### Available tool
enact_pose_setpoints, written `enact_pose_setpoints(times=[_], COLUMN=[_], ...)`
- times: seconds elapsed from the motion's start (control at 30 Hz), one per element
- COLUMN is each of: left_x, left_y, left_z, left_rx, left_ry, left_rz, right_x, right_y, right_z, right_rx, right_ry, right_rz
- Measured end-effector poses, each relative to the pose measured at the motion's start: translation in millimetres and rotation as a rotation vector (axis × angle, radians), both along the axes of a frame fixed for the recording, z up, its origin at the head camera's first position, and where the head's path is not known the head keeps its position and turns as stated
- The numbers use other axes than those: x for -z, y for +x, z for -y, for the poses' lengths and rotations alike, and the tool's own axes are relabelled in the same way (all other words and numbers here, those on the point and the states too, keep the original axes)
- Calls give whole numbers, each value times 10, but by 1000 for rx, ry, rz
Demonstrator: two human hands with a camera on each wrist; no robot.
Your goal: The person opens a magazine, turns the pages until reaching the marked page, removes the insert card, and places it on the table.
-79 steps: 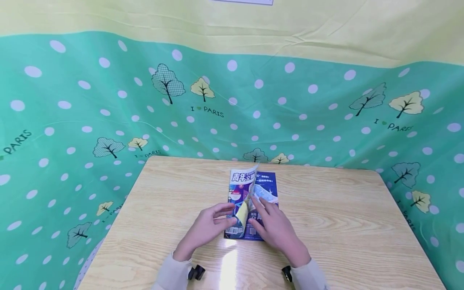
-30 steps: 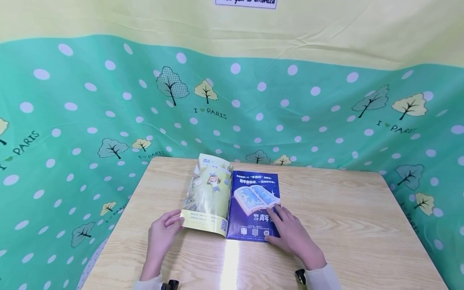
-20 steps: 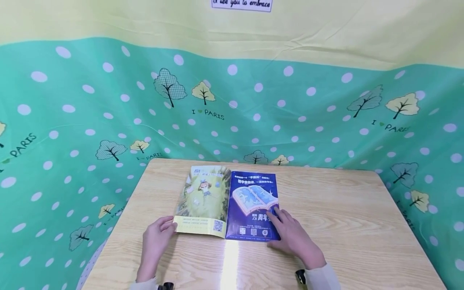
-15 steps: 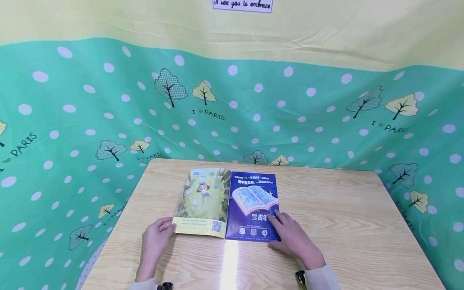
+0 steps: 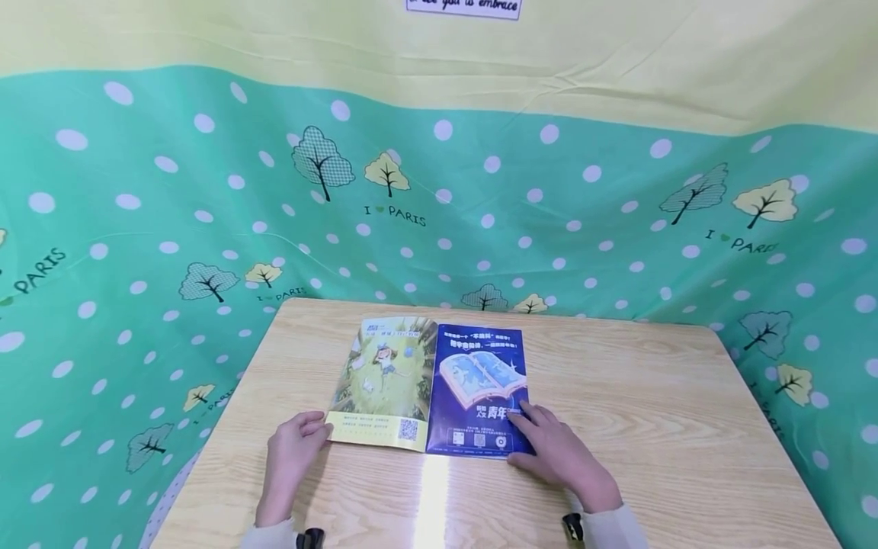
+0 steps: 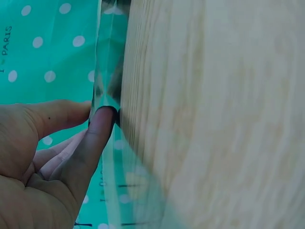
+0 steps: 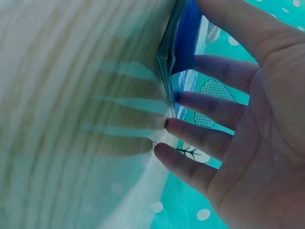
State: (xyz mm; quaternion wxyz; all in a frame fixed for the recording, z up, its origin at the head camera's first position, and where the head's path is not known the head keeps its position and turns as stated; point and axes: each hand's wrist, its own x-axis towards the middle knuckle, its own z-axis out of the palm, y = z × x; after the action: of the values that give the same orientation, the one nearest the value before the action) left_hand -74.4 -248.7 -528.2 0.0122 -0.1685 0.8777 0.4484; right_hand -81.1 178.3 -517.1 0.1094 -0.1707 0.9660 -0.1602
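Head view high, downward; wrist views close

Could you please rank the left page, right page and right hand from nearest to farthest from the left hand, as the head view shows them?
1. Left page: its near-left corner is at the left hand.
2. Right page: beyond the fold.
3. Right hand: at the right page's outer edge.

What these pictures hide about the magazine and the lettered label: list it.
Head view: top of the lettered label, cut off by the frame's upper edge.
Head view: underside of the open magazine, turned to the table.
Head view: bottom line of the blue page, print too small.
Right wrist view: number of pages, blurred.
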Motion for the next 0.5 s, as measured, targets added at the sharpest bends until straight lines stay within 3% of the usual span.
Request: enact_pose_setpoints(times=[0.37,0.5], left_x=[-39,-52], left_y=[8,8], left_z=[-6,0], left_rx=[30,46], left_ry=[-51,-74], left_rz=[-18,-27], right_x=[-82,-54], right_y=[4,1], right_z=[-38,-64], right_rx=[51,51], right_ry=[-93,-121], right_rz=[26,-20])
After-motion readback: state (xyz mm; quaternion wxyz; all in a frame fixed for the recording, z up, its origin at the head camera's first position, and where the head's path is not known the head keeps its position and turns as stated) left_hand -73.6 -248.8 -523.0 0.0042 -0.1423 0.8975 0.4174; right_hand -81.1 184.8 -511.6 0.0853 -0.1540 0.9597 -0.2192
